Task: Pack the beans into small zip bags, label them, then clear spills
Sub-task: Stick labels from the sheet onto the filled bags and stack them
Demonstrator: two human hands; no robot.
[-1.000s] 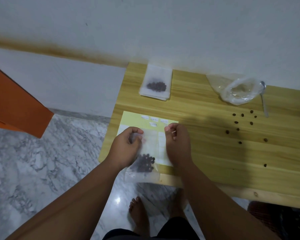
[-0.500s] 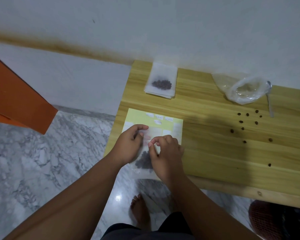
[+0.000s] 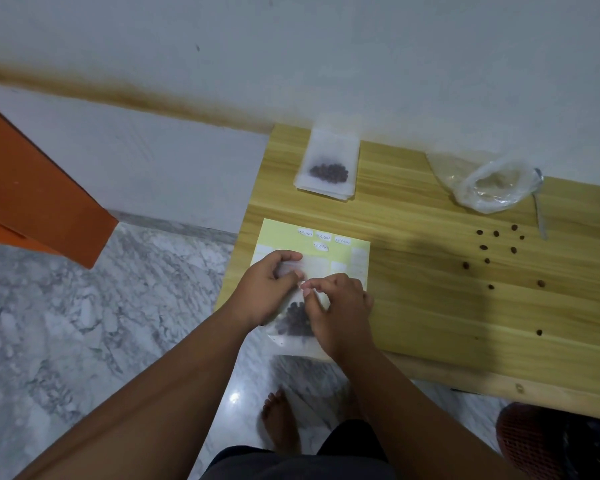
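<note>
Pinching the top edge of a small zip bag (image 3: 288, 342) with both hands: my left hand (image 3: 271, 282) curls round its left corner, and my right hand (image 3: 340, 313) nips the strip just beside it between thumb and fingertips. The bag, with dark beans (image 3: 293, 320) in its lower half, overhangs the near left edge of the bench (image 3: 430, 323), over a yellow label sheet (image 3: 281, 232). Far: a stack of bags (image 3: 328, 164). Right: loose beans (image 3: 483, 247), a crumpled plastic bag (image 3: 492, 185) and a spoon (image 3: 540, 220).
</note>
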